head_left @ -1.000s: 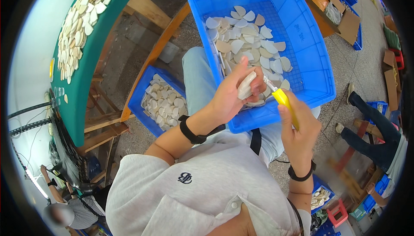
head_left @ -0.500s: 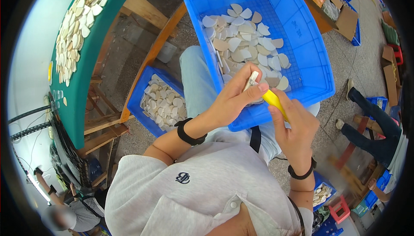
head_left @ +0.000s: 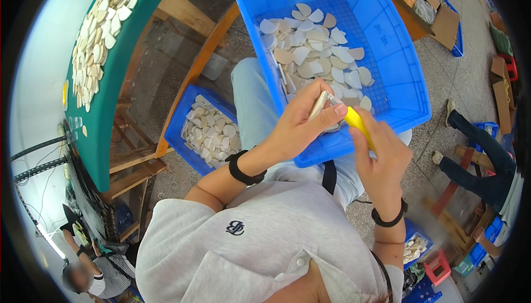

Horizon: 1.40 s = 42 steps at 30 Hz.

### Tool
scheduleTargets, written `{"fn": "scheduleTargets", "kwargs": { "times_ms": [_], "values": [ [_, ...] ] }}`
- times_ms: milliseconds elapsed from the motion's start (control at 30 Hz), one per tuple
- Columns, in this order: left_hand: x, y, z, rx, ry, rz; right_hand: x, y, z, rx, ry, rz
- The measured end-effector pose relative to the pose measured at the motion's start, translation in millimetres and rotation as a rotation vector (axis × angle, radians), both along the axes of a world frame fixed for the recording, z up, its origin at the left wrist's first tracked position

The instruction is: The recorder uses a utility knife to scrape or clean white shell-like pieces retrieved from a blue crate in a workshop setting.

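Note:
Between the fingers and thumb of my left hand [head_left: 301, 120] is a small off-white flat piece [head_left: 318, 105], held on edge. My right hand [head_left: 381, 159] is closed round a yellow-handled knife [head_left: 358, 123]. The knife's thin tip reaches the piece beside my left thumb; whether it touches cannot be made out. Both hands are over the near edge of a large blue crate [head_left: 387, 43] resting on my lap. Inside the crate lies a heap of half-round white and beige pieces [head_left: 318, 48].
A smaller blue crate [head_left: 176, 126] with similar pieces stands on the floor to my left. More pieces [head_left: 105, 32] are piled on the green table [head_left: 99, 153]. Wooden framing [head_left: 199, 70] runs beside my leg. Other people are at the lower left and far right.
The knife and my right hand have shifted slightly right and down. The piece in my left hand shows more of its face. At the lower left, another person's arm has moved.

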State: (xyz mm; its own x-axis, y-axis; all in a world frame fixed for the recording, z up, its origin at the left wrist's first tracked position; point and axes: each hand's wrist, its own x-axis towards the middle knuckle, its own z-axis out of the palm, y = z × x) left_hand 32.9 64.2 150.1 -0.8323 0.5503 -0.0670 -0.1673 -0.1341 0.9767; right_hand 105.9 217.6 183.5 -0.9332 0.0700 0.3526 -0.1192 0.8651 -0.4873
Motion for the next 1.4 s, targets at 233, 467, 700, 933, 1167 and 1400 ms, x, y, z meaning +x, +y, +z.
{"fn": "scheduleTargets", "kwargs": {
  "times_ms": [233, 467, 700, 933, 1167, 1400],
  "values": [
    [2.3, -1.6, 4.0, 0.021, -0.075, -0.008, 1.3, -0.9, 3.3, -0.027, -0.015, 0.081],
    [3.5, -1.8, -1.0, 0.010, -0.053, 0.023, 2.3, -1.2, 6.4, 0.077, 0.001, 0.082],
    [-0.4, 0.2, -3.8, -0.104, 0.036, 0.072, -0.1, -2.9, -2.8, 0.166, 0.031, 0.032],
    [-9.9, -4.0, 1.0, 0.418, -0.667, -0.160, -0.5, 3.7, -13.4, -0.135, 0.038, -0.160],
    [-14.9, -7.3, -4.1, 0.552, -0.696, -0.334, 4.9, 2.5, -18.6, -0.250, 0.013, -0.140],
    [-15.7, -6.5, -7.8, 0.609, -0.777, -0.322, 6.0, 1.5, -16.3, -0.274, -0.028, -0.143]
  ]
}}
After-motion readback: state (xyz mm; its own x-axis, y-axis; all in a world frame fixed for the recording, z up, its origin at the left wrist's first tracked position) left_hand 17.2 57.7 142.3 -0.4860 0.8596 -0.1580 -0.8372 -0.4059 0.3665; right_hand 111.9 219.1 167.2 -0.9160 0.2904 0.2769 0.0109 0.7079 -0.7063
